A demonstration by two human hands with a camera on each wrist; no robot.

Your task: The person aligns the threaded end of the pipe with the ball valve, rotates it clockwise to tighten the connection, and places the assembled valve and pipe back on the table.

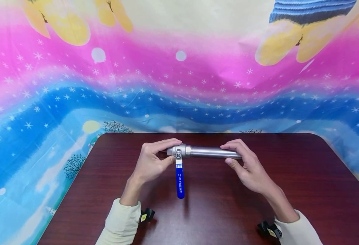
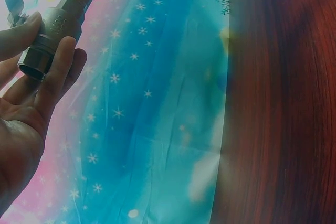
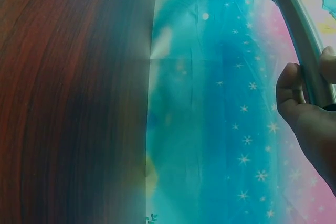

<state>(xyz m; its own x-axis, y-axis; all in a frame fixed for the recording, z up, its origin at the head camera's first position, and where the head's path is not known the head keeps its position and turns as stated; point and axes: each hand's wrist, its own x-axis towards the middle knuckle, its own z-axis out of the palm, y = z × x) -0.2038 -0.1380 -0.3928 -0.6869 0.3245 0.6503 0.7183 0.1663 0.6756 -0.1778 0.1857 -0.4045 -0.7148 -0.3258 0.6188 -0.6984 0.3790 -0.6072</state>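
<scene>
A steel ball valve (image 1: 183, 148) with a blue lever handle (image 1: 180, 180) is joined to a straight steel pipe (image 1: 207, 151), and the two lie in one line above the table. My left hand (image 1: 150, 161) grips the valve body between thumb and fingers at its left end. In the left wrist view the valve's open hexagonal end (image 2: 35, 62) faces the palm. The pipe's far right part is held by my right hand (image 1: 248, 166), thumb below and fingers over the top. The lever points toward me, with white lettering on it.
The dark red-brown wooden table (image 1: 216, 211) has rounded far corners. Behind it hangs a printed cloth (image 1: 179, 102) in pink and blue with snowflakes. Black wrist cameras (image 1: 147, 215) sit at both cream sleeves (image 1: 119, 221).
</scene>
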